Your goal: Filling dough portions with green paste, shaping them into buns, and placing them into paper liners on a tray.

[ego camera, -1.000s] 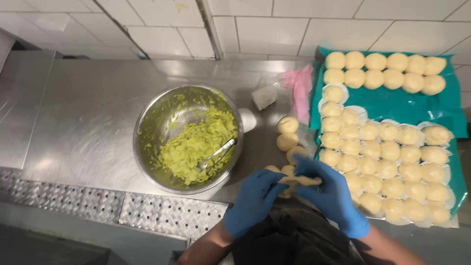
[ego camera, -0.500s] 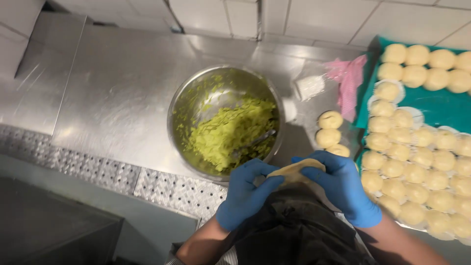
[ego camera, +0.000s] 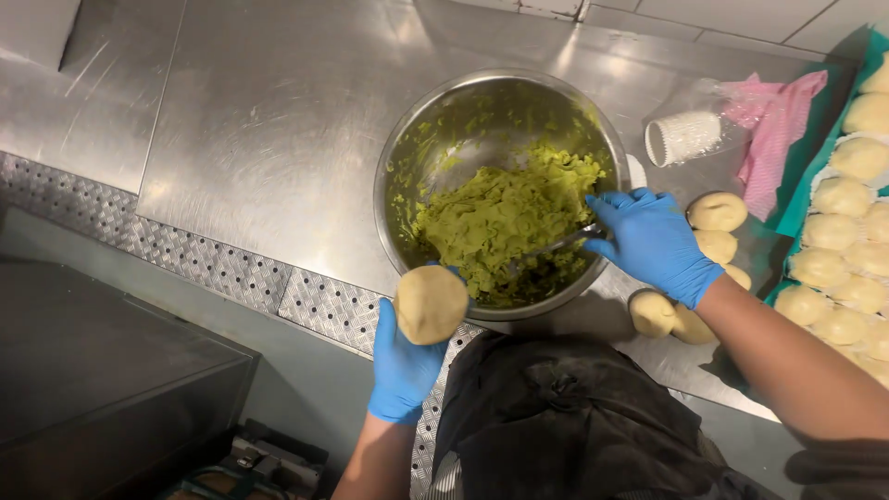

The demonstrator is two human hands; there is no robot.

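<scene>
On left hand (ego camera: 405, 363): dough disc (ego camera: 431, 304), beside bowl (ego camera: 398, 157).

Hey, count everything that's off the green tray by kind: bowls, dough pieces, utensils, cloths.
Steel bowl: 1
Flattened dough disc, in left hand: 1
Loose dough balls: 5
Metal utensil, in right hand: 1
Pink cloth: 1
Bag of white cups: 1
Total: 10

Bare counter (ego camera: 259, 139) left of bowl (ego camera: 398, 176); dough balls (ego camera: 718, 211) crowd right

Site: commercial kitchen.
Stainless-steel desk (ego camera: 259, 139), steel mixing bowl (ego camera: 407, 157) of green filling (ego camera: 500, 218), rows of dough balls (ego camera: 838, 259), tiled wall (ego camera: 741, 18).
</scene>
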